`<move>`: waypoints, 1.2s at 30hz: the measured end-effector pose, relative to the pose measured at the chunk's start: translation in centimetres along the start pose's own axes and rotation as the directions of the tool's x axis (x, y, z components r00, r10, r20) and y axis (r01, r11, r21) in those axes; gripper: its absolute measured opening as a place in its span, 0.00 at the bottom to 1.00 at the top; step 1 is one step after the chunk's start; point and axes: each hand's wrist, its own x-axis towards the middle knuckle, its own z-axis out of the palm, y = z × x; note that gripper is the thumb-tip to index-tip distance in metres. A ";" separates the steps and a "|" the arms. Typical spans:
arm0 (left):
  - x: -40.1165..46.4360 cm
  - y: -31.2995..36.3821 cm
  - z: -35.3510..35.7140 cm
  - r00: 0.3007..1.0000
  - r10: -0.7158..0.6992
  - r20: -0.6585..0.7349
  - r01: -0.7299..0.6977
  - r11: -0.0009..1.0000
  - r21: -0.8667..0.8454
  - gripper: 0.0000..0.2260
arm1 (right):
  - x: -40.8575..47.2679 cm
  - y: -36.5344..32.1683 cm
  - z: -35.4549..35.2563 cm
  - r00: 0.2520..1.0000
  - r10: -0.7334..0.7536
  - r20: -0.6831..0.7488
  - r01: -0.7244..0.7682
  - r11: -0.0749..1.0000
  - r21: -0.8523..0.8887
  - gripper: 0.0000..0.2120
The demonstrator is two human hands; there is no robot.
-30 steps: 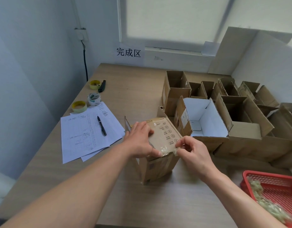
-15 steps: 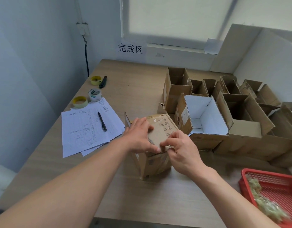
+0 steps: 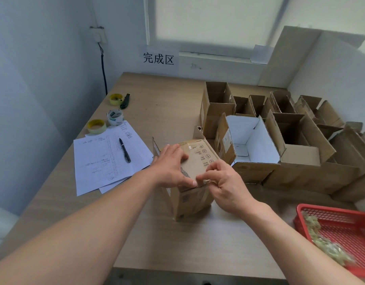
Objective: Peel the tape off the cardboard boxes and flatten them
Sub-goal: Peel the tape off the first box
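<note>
- The table (image 3: 152,95) is seen bearing the whole job: a crowd of opened cardboard boxes (image 3: 290,140) stands along its right side, none of them yet flattened as far as can be judged.
- A red basket (image 3: 340,223) at the near right corner is seen holding a heap of crumpled clear tape (image 3: 321,243), so some peeling is judged already done; much of the task is judged left.
- The box in work (image 3: 194,188) stands on the table near its front edge, just before the crowd of boxes, between the two hands.
- The left hand (image 3: 171,167) is laid flat on the box top, fingers straight, pressing it down.
- The right hand (image 3: 222,182) is curled at the top's near right edge, fingertips pinched together on what is judged to be a strip of tape; the strip itself is too faint to be made out.
</note>
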 end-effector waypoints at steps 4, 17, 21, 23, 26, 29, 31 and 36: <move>-0.2 0.0 0.1 1.000 -0.003 0.000 0.003 1.000 -0.003 0.45 | 0.0 0.7 -0.7 0.998 0.053 -0.020 -0.050 0.993 0.111 0.12; 0.0 -0.1 -0.4 0.997 0.015 0.077 -0.017 1.000 0.024 0.46 | 1.7 0.2 -0.4 0.990 0.111 0.088 -0.112 0.994 0.005 0.04; -0.2 -0.1 -0.6 0.996 0.015 0.083 -0.017 1.000 0.021 0.46 | 2.0 0.0 0.1 0.996 0.090 0.026 -0.088 0.993 -0.075 0.01; -0.3 -0.1 -0.7 0.997 0.018 0.078 -0.020 0.999 0.029 0.46 | 1.9 0.2 0.3 0.998 0.061 0.009 -0.060 0.995 -0.085 0.01; -0.3 0.0 -0.7 0.997 0.025 0.076 -0.027 0.999 0.030 0.46 | 1.6 0.8 0.0 0.997 0.057 0.061 -0.055 0.998 -0.025 0.08; -0.3 0.1 -0.7 0.997 0.020 0.080 -0.023 0.999 0.039 0.46 | 1.6 0.7 0.3 0.995 0.098 0.016 -0.098 0.995 0.001 0.03; -0.2 0.1 -0.6 0.997 0.015 0.079 -0.018 0.999 0.039 0.46 | 1.8 0.4 0.7 0.991 0.130 -0.026 -0.129 0.991 0.021 0.04; -0.4 0.1 -0.6 0.997 0.009 0.077 -0.012 0.999 0.040 0.47 | 2.0 0.2 1.2 0.990 0.107 -0.091 -0.117 0.986 -0.121 0.07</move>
